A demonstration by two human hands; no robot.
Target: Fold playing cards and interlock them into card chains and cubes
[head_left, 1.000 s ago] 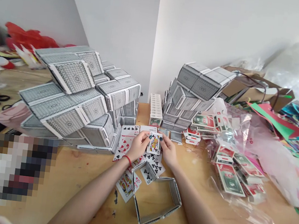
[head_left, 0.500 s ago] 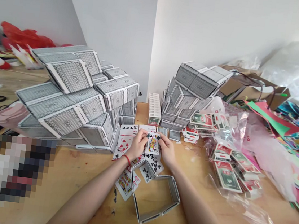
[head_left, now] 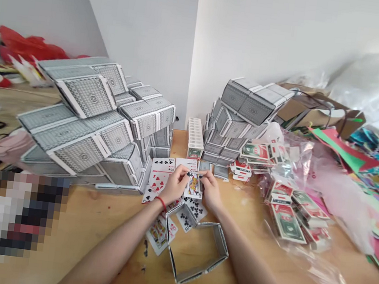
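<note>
1. Pinching the card [head_left: 193, 187] near its upper corners, left hand [head_left: 175, 184] and right hand [head_left: 211, 190] sit slightly apart.
2. Card is over loose cards [head_left: 160, 182], mid-table [head_left: 86, 217].
3. Ring [head_left: 221, 245] lies toward the table's near edge.
4. Left stack [head_left: 93, 98] and right stack [head_left: 247, 103] stand toward the far edge.

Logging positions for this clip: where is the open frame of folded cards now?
In the head view, the open frame is slightly right of lower centre, on the wooden table between the forearms, below the left hand and right hand.
</note>
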